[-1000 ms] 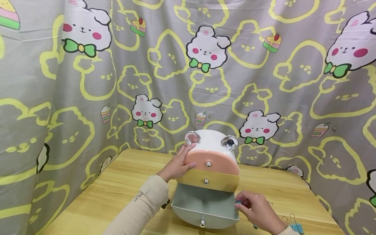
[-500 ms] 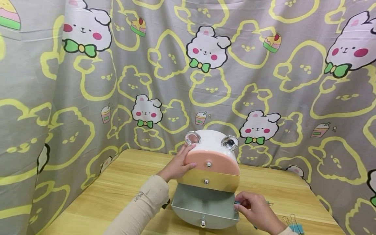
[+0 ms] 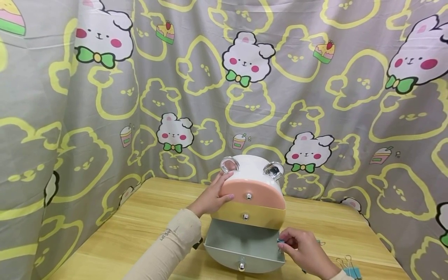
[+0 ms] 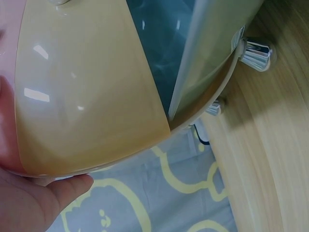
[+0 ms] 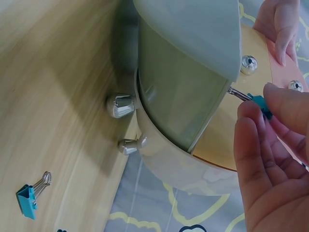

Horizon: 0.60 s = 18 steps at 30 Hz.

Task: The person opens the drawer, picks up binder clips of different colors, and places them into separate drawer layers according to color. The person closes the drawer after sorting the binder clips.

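A small bear-shaped drawer cabinet (image 3: 250, 167) stands on the table with a white shell and silver ears. Its pink (image 3: 238, 189) and yellow (image 3: 227, 213) drawers are closed, and the grey-green bottom drawer (image 3: 224, 258) is pulled out. My left hand (image 3: 211, 197) rests on the cabinet's upper left side, thumb on the pink front, fingers beside the ear. Between thumb and fingers, my right hand (image 3: 308, 249) pinches a teal binder clip (image 5: 259, 102). The clip's silver handles point at the drawer's right rim, right at its edge in the right wrist view.
Another teal binder clip (image 5: 27, 200) lies on the wooden table (image 3: 350, 229) to the right. Silver feet (image 5: 120, 105) show under the cabinet. A patterned grey curtain (image 3: 210, 77) hangs behind and around the table.
My right hand's clip has shifted slightly left, over the drawer's right rim. The left hand and the cabinet stay where they were.
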Each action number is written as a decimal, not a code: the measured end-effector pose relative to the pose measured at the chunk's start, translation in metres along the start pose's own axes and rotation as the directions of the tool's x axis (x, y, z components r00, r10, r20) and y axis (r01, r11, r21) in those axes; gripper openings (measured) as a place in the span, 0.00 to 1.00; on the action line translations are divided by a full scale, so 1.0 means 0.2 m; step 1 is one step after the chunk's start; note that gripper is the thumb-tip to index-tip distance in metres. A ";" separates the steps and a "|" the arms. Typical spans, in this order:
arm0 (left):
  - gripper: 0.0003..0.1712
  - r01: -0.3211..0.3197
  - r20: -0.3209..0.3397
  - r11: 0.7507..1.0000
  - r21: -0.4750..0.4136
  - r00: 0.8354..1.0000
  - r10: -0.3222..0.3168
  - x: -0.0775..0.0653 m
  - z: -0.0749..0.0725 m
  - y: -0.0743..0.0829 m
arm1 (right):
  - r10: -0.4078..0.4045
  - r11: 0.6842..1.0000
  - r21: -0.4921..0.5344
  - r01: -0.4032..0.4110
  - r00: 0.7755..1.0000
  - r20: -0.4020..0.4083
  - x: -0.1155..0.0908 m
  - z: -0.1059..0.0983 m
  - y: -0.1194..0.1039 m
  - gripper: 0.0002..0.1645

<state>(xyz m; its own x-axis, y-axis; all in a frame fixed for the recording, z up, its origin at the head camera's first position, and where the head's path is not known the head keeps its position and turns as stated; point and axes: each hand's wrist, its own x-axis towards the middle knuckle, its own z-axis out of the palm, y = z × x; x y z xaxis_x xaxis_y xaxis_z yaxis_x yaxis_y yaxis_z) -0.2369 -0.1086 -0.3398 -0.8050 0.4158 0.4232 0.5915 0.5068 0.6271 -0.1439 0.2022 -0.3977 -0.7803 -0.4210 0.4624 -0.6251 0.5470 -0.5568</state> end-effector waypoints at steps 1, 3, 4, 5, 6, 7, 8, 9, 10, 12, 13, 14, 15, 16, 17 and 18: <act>0.42 0.000 -0.002 1.000 -0.002 1.000 0.000 0.00 0.00 0.00 | 0.001 1.000 0.000 -0.001 1.000 0.001 0.00 0.00 0.00 0.04; 0.42 0.008 -0.005 1.000 -0.004 1.000 -0.008 0.00 0.00 0.00 | 0.009 1.000 -0.006 -0.009 1.000 0.001 0.00 0.00 0.00 0.05; 0.42 0.009 -0.005 1.000 -0.005 1.000 -0.009 0.00 0.00 0.00 | 0.011 1.000 -0.008 -0.011 1.000 0.001 0.00 0.00 0.00 0.05; 0.42 0.009 -0.005 1.000 -0.007 1.000 -0.010 0.00 0.00 0.00 | 0.012 1.000 -0.006 -0.012 1.000 0.001 0.00 0.00 0.00 0.04; 0.42 0.010 -0.005 1.000 -0.008 1.000 -0.010 0.00 0.01 0.00 | 0.011 1.000 -0.007 -0.011 1.000 0.000 0.00 0.00 0.00 0.04; 0.42 0.011 -0.006 1.000 -0.009 1.000 -0.011 0.00 0.01 0.00 | 0.007 1.000 -0.005 -0.007 1.000 -0.001 0.00 0.00 0.00 0.04; 0.42 0.014 -0.005 1.000 -0.010 1.000 -0.014 0.00 0.01 0.00 | 0.003 1.000 -0.006 -0.003 1.000 -0.005 0.00 0.00 0.00 0.05; 0.42 0.017 -0.005 1.000 -0.008 1.000 -0.017 0.00 0.01 0.00 | -0.003 1.000 -0.005 0.003 1.000 -0.008 0.00 0.00 0.00 0.05; 0.42 0.018 -0.004 1.000 -0.008 1.000 -0.018 0.00 0.01 -0.01 | -0.007 1.000 -0.004 0.007 1.000 -0.011 0.00 0.00 0.00 0.05; 0.42 0.017 -0.004 1.000 -0.006 1.000 -0.017 0.00 0.01 -0.01 | -0.006 1.000 -0.005 0.006 1.000 -0.013 0.00 0.00 0.00 0.05; 0.42 0.015 -0.006 1.000 -0.005 1.000 -0.015 0.00 0.01 -0.01 | 0.002 1.000 -0.006 -0.002 1.000 -0.011 -0.01 0.00 0.00 0.05; 0.42 0.011 -0.006 1.000 -0.004 1.000 -0.011 0.00 0.01 -0.01 | 0.009 1.000 -0.008 -0.009 1.000 -0.010 -0.01 0.00 0.00 0.04; 0.42 0.008 -0.008 1.000 -0.004 1.000 -0.008 0.00 0.01 -0.01 | 0.018 1.000 -0.007 -0.018 1.000 -0.004 -0.01 -0.01 -0.01 0.04; 0.42 0.005 -0.009 1.000 -0.003 1.000 -0.005 0.00 0.01 -0.01 | 0.029 1.000 -0.008 -0.029 1.000 0.001 -0.01 -0.01 -0.01 0.04; 0.42 0.003 -0.010 1.000 -0.003 1.000 -0.003 0.00 0.01 -0.01 | 0.041 0.999 -0.010 -0.040 0.999 0.004 -0.01 -0.01 -0.01 0.03; 0.42 0.002 -0.010 1.000 -0.003 1.000 -0.002 0.00 0.01 0.00 | 0.053 0.999 -0.011 -0.053 0.999 0.007 -0.01 -0.01 -0.01 0.03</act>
<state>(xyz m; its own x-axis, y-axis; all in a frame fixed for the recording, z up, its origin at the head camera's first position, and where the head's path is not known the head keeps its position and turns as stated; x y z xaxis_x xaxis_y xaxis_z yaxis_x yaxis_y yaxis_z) -0.2370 -0.1082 -0.3416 -0.8066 0.4069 0.4288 0.5898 0.5053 0.6299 -0.1408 0.2050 -0.3964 -0.8126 -0.3965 0.4272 -0.5825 0.5766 -0.5728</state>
